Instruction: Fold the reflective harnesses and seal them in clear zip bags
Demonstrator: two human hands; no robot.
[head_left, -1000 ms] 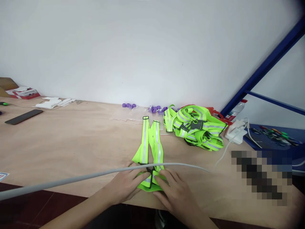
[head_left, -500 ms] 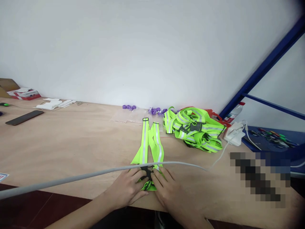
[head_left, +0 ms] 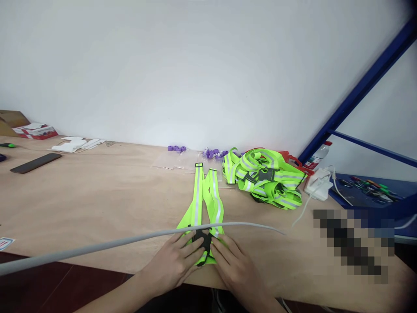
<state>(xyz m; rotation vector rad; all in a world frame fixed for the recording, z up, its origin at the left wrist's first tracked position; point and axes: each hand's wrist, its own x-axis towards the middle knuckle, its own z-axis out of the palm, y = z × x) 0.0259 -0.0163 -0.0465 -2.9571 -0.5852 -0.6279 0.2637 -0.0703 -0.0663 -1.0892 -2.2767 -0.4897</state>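
A yellow-green reflective strap harness (head_left: 198, 198) with silver stripes lies near the table's front edge, its two bands running away from me. A black buckle piece (head_left: 204, 238) sits at its near end, partly covered by fingers. My left hand (head_left: 179, 258) rests on the left of this end, fingers stretched over the black buckle piece. My right hand (head_left: 233, 261) lies along the right side, fingers extended and touching the band. Both hands are open, pressing on the webbing; their undersides are hidden. A grey cable (head_left: 130, 239) crosses the view in front of the harness.
A heap of similar reflective straps (head_left: 270, 178) lies to the right, beside a white power strip (head_left: 319, 184). Purple rings (head_left: 176, 148) and clear plastic bags (head_left: 166, 158) are by the wall. A dark phone-like slab (head_left: 35, 162) is at left. A blue metal frame (head_left: 358, 91) rises at right.
My fingers have shifted slightly at the harness's near end, and more of the black buckle piece shows. The near fold looks flatter. The view has moved a little.
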